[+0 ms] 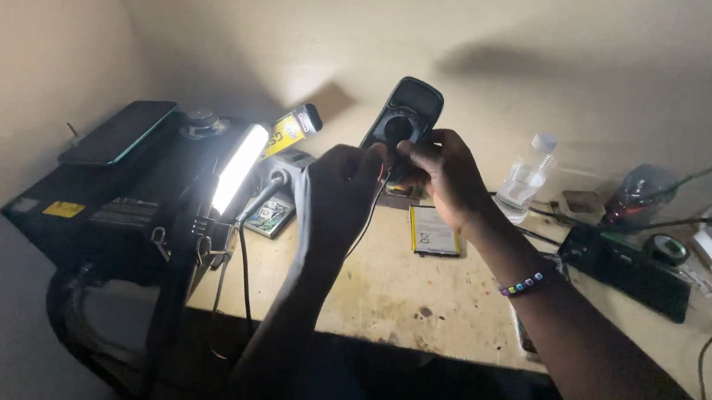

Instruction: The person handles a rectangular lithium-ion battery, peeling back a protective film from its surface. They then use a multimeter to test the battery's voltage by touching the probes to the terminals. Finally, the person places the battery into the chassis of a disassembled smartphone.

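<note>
While the right hand pinches the lower edge of a dark handheld multimeter between thumb and fingers, holding it upright above the tabletop with its dial facing the camera, the left hand sits just beside it, curled toward the meter's base where thin red and dark test leads hang down; in the dim light I cannot tell whether that left grip is clenched on the leads or only resting against them. The right grip is plainly grasping the meter, well clear of the tabletop. Judging by this, the step in hand looks like readying the meter: sorting its leads or setting its dial. The next move would seem to call for a steady right grip and a careful left one, so that the leads do not snag. A beaded bracelet circles the right wrist. On the tabletop below the hands lies a flat phone battery with a yellow rim, and further left a small green circuit board. A bright bar lamp glares at the left beside a black box with a dark phone lying on top. To the right stand a clear plastic bottle and a black device.
</note>
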